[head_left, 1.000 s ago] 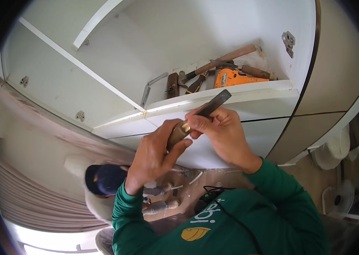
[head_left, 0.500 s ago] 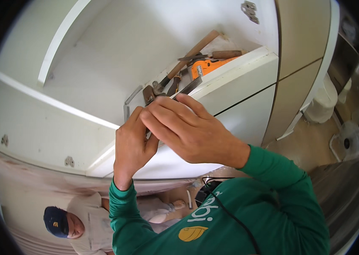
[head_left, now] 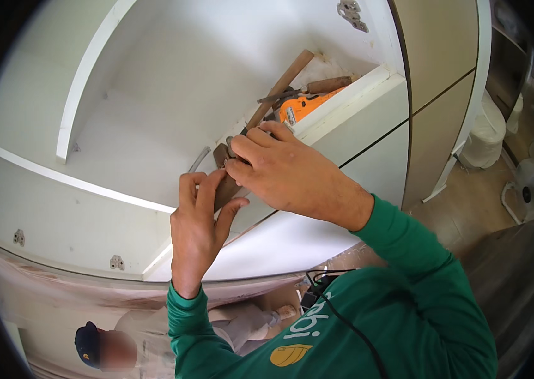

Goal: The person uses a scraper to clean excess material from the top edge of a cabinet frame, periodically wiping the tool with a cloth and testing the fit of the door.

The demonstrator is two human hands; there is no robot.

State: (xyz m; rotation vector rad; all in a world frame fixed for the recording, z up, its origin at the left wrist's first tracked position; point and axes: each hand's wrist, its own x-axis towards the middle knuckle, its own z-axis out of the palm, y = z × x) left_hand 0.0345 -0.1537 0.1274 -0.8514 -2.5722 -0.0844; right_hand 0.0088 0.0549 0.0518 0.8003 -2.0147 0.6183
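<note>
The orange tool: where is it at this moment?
In the head view, the orange tool lies above and right of centre, inside the white cabinet behind its front ledge, with a wooden-handled tool above it and the right hand below.

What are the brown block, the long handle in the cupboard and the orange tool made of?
The brown block in the left hand: probably wood, with a dull brown surface, though it's partly hidden.
The long handle in the cupboard: likely bare wood, because it's plain brown and not shiny.
The orange tool: maybe hard plastic or painted metal; its bright, even colour fits both.
</note>
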